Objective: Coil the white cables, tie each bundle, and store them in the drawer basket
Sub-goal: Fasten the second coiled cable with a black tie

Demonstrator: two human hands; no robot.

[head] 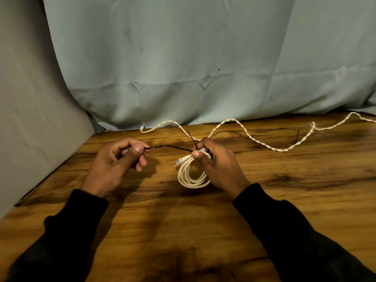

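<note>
Over the wooden table [264,200], in front of a pale blue cloth backdrop [183,58], both dark-sleeved forearms reach forward and inward, palms turned toward each other. The right hand [217,165] has its fingers curled round the top of the coiled white cable [190,176], thumb pressing the loops near the connector, the coil hanging down to the tabletop; the left hand [116,163] pinches between thumb and forefinger one end of a thin black tie [168,147] drawn taut across to the coil. A second white cable [254,139], twisted and uncoiled, lies snaking along the table's far edge.
</note>
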